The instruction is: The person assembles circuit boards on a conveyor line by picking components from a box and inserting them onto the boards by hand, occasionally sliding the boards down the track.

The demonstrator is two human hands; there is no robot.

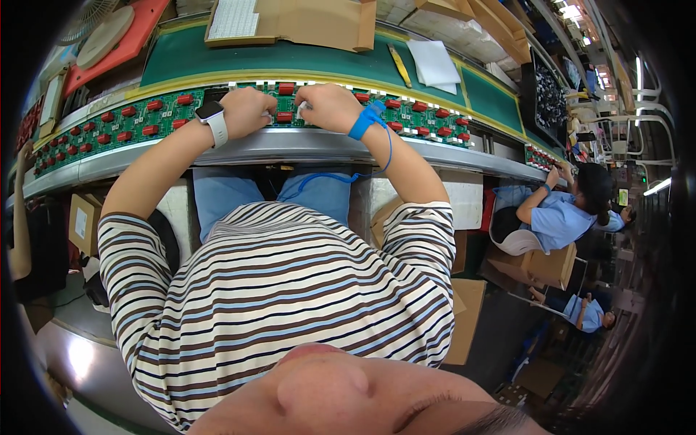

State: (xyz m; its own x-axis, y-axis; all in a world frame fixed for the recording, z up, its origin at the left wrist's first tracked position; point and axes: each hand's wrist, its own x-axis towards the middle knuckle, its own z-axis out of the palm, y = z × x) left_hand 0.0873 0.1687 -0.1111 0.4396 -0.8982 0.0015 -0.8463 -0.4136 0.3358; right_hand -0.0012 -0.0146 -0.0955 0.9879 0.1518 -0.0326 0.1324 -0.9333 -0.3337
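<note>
A long row of green circuit boards [150, 118] with red block-shaped parts and small white parts runs along the metal-edged bench in front of me. Over its middle, my left hand [245, 110] is bent with the fingers pinched together at the board; what they grip, if anything, is too small to name. Just to the right, my right hand [330, 107] pinches a small white part [302, 106] above the same board. A red component [284, 117] shows between the two hands. A white watch [211, 114] is on my left wrist, a blue corded strap [367, 120] on my right.
Behind the boards, a green mat [181, 61] carries an open cardboard box [315, 22], a yellow cutter [399, 65] and a white foam sheet [433, 61]. At the right, another person [558, 210] in light blue works at the line. The blue cord [326, 176] hangs over my lap.
</note>
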